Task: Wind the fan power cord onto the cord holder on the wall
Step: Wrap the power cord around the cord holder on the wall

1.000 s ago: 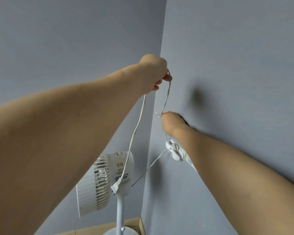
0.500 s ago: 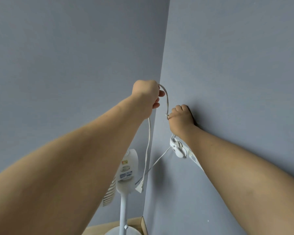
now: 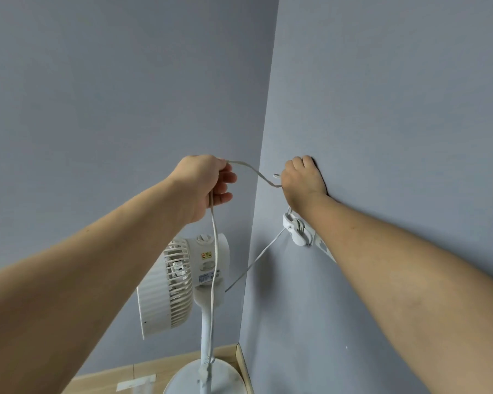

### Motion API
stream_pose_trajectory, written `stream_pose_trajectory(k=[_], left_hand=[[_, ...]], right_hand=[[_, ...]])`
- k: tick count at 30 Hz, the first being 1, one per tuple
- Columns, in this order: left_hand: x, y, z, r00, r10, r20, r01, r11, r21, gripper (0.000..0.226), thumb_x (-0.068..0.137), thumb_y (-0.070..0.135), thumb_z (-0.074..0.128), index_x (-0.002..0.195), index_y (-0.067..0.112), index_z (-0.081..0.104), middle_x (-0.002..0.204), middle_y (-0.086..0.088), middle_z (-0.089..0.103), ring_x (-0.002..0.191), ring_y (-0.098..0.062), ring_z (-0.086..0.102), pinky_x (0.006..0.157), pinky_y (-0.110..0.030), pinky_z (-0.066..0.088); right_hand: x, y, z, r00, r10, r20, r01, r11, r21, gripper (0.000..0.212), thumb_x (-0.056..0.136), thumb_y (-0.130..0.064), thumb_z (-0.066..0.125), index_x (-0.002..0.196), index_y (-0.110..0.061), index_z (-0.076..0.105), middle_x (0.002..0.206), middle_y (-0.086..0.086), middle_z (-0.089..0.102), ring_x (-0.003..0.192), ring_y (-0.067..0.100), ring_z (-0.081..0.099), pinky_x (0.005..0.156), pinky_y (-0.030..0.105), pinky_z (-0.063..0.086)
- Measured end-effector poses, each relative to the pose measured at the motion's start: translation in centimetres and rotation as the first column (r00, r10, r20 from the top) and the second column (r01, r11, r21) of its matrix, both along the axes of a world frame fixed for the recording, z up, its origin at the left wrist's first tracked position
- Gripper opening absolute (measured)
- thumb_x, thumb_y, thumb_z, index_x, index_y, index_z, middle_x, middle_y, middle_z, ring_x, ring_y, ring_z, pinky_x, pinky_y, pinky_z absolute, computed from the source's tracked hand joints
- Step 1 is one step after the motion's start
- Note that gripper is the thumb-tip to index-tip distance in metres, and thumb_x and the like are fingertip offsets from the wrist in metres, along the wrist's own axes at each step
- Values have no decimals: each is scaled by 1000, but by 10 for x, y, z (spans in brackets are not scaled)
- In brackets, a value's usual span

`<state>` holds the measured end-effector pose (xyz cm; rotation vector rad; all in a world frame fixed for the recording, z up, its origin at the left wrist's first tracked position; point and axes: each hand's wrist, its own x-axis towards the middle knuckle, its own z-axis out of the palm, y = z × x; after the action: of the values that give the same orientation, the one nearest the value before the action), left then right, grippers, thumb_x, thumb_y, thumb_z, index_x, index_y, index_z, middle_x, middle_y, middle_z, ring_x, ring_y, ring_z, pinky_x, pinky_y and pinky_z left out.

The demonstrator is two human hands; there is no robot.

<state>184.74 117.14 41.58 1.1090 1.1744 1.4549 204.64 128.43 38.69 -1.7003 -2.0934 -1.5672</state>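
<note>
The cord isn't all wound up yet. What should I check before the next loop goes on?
1. Left hand grips the cord: ok.
2. Right hand pinches the cord against the wall: ok, though the fingers hide the grip.
3. Holder is on the wall with cord already round it: ok.
4. Cord between the hands has no knots: ok, just one kink.
5. Plug hangs free by the fan base: ok.
6. Holder has room for another loop: cannot tell.
</note>
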Motion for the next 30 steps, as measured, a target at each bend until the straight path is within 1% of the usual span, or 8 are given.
stream_pose_trajectory(k=[4, 8, 12, 14, 17, 20, 25, 30], left_hand=[[-1, 1, -8, 998, -8, 59, 10, 999, -34, 25, 100, 13, 47, 79, 7, 61, 61, -4, 59, 48, -12, 47, 51, -29, 55], [1, 4, -14, 989, -41, 144, 47, 998, -36, 27, 101, 11, 45, 79, 5, 59, 58, -6, 57, 40, -11, 45, 50, -31, 58], [0, 4, -27, 981, -51, 185, 61, 997, -50, 28, 101, 11, 41, 79, 5, 58, 60, -7, 55, 45, -13, 44, 51, -32, 59], [-2, 4, -40, 976, -50, 213, 69, 995, -78, 28, 101, 10, 40, 80, 4, 58, 61, -7, 55, 48, -14, 44, 51, -33, 58], [-4, 6, -66, 979, -40, 198, 74, 983, -168, 28, 98, 9, 38, 78, 6, 57, 61, -6, 51, 48, -15, 40, 52, -31, 53], [7, 9, -92, 985, -55, 163, 97, 960, -262, 26, 92, 6, 34, 73, 10, 52, 59, -4, 43, 45, -15, 30, 50, -24, 36], [37, 16, -126, 989, -119, 89, 143, 927, -347, 23, 81, 9, 32, 62, 16, 41, 53, -2, 35, 43, -16, 22, 49, -24, 24], [54, 25, -155, 982, -186, -31, 156, 892, -425, 20, 77, 11, 36, 59, 16, 42, 49, 0, 38, 41, -16, 27, 48, -24, 24]], right_hand=[[-3, -3, -4, 998, -29, -50, 31, 999, 27, 34, 89, -7, 34, 113, -9, 58, 114, 10, 54, 107, 29, 47, 100, 37, 33], [-2, -4, 3, 984, 69, -164, -64, 997, 39, 28, 82, -3, 40, 100, -7, 61, 105, 13, 56, 101, 31, 48, 93, 41, 34], [0, -12, 8, 943, 145, -298, -156, 988, -14, 26, 75, 0, 48, 97, -4, 61, 103, 15, 60, 100, 33, 52, 87, 39, 33], [3, -20, 8, 869, 215, -445, -243, 970, -8, 23, 74, 1, 50, 94, -3, 61, 102, 18, 61, 96, 36, 56, 82, 39, 36], [1, -39, 6, 630, 293, -719, -375, 926, 49, 19, 79, 0, 47, 90, 0, 63, 99, 20, 63, 91, 39, 58, 75, 39, 45], [-1, -61, -4, 518, 259, -815, -371, 927, 59, 19, 81, -4, 46, 88, -1, 63, 98, 18, 66, 92, 38, 58, 75, 41, 51], [10, -96, -39, 525, 186, -830, -367, 930, -25, 10, 85, -10, 54, 90, -2, 58, 103, 17, 63, 95, 36, 58, 75, 37, 48], [24, -131, -83, 670, 154, -727, -400, 899, -178, 25, 83, -3, 47, 108, -4, 51, 120, 14, 52, 106, 34, 53, 82, 37, 43]])
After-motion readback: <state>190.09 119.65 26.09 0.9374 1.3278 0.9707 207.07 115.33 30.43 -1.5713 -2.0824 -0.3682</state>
